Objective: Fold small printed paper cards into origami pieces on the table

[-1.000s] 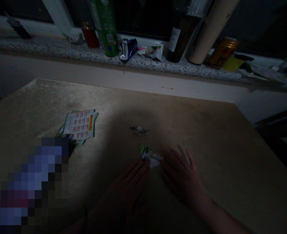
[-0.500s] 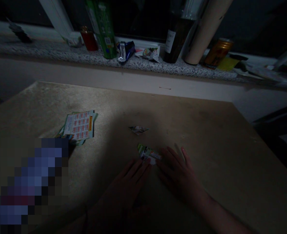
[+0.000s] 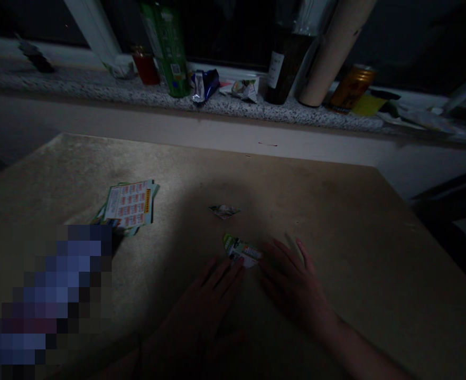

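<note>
A small folded piece of printed paper (image 3: 241, 250), green at one corner and white below, lies on the table between my hands. My left hand (image 3: 209, 295) rests flat, its fingertips touching the paper's lower edge. At the paper's right end is my right hand (image 3: 292, 279), fingers stretched out and thumb side low, the little finger lifted apart. Just beyond the paper sits another small folded paper (image 3: 224, 211), shaped like a flat triangle. The hands are in deep shadow, so fine contact is hard to see.
To the left lies a stack of printed leaflets (image 3: 129, 205) on the table (image 3: 328, 200). A blurred-out bluish patch (image 3: 54, 285) covers the lower left. Along the granite windowsill (image 3: 225, 110) stand a green can (image 3: 169, 58), a dark bottle (image 3: 284, 66), a cardboard tube (image 3: 332, 58) and an orange can (image 3: 352, 87).
My right hand has shifted slightly to the right, away from the paper's end. My left hand and both folded papers stay in place.
</note>
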`<state>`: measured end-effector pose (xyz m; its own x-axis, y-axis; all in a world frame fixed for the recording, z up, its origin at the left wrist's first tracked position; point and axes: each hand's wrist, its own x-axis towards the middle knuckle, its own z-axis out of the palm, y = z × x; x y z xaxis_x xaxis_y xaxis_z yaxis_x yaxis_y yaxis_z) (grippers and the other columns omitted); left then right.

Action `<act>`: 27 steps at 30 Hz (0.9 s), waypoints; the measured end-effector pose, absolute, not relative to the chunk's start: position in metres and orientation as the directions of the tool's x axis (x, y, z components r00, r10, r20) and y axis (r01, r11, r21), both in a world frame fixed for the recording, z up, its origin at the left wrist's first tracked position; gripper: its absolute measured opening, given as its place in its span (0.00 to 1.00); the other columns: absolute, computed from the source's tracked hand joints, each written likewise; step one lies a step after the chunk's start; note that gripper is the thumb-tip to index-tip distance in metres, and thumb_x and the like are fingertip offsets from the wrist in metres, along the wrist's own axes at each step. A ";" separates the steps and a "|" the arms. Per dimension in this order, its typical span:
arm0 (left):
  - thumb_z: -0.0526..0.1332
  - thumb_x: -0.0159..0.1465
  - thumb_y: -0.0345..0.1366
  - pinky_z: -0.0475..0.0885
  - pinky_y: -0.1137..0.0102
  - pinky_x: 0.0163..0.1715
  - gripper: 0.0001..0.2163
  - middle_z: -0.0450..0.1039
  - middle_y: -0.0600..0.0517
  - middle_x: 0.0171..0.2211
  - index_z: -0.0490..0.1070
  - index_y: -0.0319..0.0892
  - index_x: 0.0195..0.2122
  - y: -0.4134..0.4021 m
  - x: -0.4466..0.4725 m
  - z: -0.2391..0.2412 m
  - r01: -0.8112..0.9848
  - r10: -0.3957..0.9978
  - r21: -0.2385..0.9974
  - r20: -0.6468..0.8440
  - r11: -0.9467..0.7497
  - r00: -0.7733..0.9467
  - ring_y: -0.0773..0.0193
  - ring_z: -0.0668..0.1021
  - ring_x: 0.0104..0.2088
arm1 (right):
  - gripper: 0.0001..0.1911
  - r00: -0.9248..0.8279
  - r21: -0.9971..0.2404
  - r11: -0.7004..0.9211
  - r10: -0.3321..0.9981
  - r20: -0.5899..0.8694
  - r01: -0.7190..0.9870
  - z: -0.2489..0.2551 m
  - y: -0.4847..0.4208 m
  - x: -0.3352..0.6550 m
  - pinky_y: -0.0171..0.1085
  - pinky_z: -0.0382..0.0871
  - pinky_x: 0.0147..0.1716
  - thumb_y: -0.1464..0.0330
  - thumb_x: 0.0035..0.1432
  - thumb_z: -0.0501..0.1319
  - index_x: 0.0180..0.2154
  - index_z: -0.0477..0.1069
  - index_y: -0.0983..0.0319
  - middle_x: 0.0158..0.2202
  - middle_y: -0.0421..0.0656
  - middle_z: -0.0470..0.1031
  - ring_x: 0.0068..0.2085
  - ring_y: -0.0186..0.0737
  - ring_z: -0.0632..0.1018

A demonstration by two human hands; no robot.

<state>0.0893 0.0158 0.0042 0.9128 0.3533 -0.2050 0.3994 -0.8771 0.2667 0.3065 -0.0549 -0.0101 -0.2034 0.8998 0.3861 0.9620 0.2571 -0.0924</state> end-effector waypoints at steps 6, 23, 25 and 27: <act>0.49 0.63 0.55 0.40 0.56 0.62 0.38 0.38 0.46 0.67 0.35 0.39 0.66 0.016 0.086 -0.002 0.377 0.346 0.258 -0.156 -0.890 0.925 0.51 0.49 0.64 | 0.14 -0.195 -0.081 0.244 0.899 0.391 0.966 -0.011 -0.056 0.308 0.57 0.50 0.60 0.68 0.62 0.54 0.47 0.72 0.59 0.54 0.44 0.70 0.57 0.47 0.67; 0.46 0.63 0.57 0.35 0.45 0.59 0.36 0.42 0.44 0.66 0.37 0.42 0.66 0.025 0.086 -0.002 0.382 0.349 0.244 -0.166 -0.891 0.922 0.47 0.51 0.64 | 0.18 -0.289 -0.137 0.386 0.844 0.452 0.912 -0.009 -0.060 0.302 0.53 0.49 0.63 0.71 0.62 0.54 0.53 0.66 0.63 0.46 0.44 0.77 0.53 0.42 0.73; 0.46 0.63 0.57 0.34 0.44 0.59 0.36 0.41 0.44 0.66 0.38 0.42 0.66 0.025 0.085 -0.005 0.385 0.359 0.233 -0.148 -0.893 0.922 0.46 0.51 0.64 | 0.18 -0.303 -0.129 0.403 0.830 0.467 0.906 -0.007 -0.062 0.300 0.52 0.47 0.63 0.71 0.62 0.53 0.54 0.65 0.63 0.46 0.43 0.77 0.52 0.41 0.73; 0.46 0.63 0.57 0.34 0.44 0.59 0.36 0.41 0.44 0.66 0.40 0.42 0.66 0.025 0.085 -0.007 0.394 0.377 0.219 -0.119 -0.893 0.919 0.45 0.51 0.63 | 0.17 -0.320 -0.136 0.431 0.814 0.485 0.892 -0.006 -0.064 0.297 0.51 0.47 0.63 0.71 0.62 0.53 0.53 0.65 0.64 0.46 0.44 0.77 0.51 0.41 0.74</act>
